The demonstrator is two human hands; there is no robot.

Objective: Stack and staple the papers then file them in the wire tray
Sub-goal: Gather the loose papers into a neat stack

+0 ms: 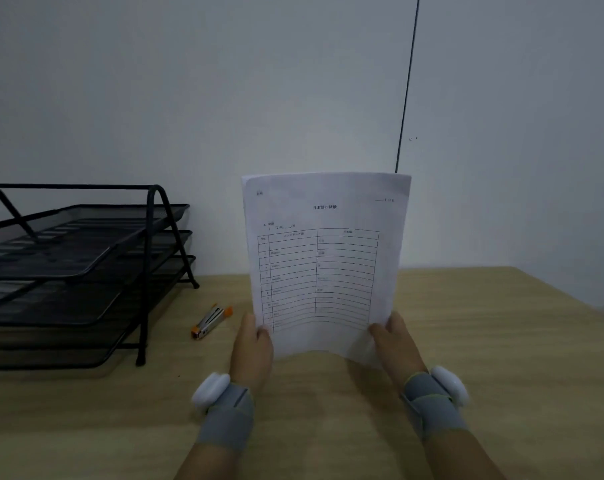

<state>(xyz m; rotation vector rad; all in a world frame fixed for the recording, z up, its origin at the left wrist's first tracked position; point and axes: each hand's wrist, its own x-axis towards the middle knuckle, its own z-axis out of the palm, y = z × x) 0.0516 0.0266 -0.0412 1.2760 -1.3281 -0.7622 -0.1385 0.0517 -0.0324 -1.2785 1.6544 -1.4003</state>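
Observation:
I hold a stack of white papers (323, 261) upright above the wooden desk, its top sheet printed with a table and facing me. My left hand (254, 348) pinches the lower left edge and my right hand (396, 341) pinches the lower right edge; the bottom of the stack bows slightly. A small stapler (210, 322) with orange ends lies on the desk just left of my left hand, apart from it. The black wire tray (86, 268), with three stacked mesh levels, stands at the left side of the desk.
The wooden desk (484, 358) runs to a pale wall behind, and its right edge slants away at the far right. Both my wrists carry grey bands with white sensors. A thin dark cable hangs down the wall behind the papers.

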